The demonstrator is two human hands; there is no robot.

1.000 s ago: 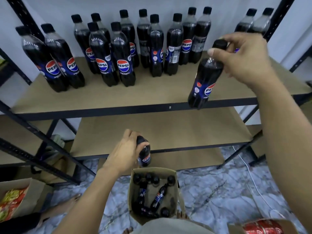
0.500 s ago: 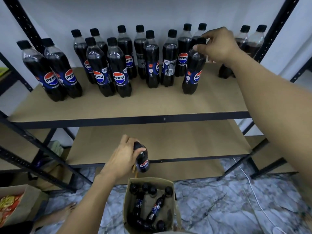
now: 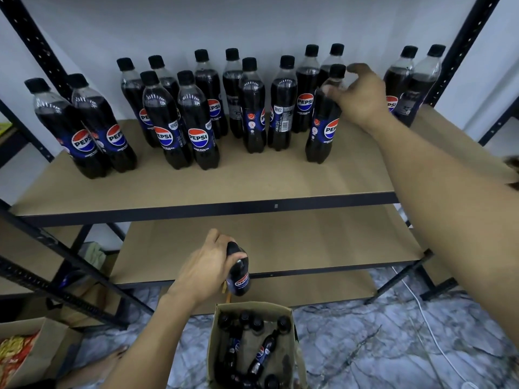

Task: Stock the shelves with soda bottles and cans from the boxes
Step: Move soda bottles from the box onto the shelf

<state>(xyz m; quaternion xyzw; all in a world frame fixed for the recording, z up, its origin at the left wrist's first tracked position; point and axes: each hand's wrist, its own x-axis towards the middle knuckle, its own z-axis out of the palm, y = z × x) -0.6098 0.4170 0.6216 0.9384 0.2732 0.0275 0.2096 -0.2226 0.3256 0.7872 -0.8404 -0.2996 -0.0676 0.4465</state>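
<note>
Tan board shelf point(image 3: 252, 186), brown cardboard box point(image 3: 254, 305) below. A dark plastic cola bottle point(image 3: 323, 130) stands toward the shelf's front right; the half-open right hand point(image 3: 362, 99) brushes its shoulder and might topple it. Left hand point(image 3: 207, 269) grips a second cola bottle point(image 3: 239, 277) over the box.

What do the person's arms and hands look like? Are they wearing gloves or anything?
No gloves! The left hand and the right hand are bare, with no rings, watch or bracelet showing. The left forearm and right forearm are bare too; no sleeve comes into view.
</note>
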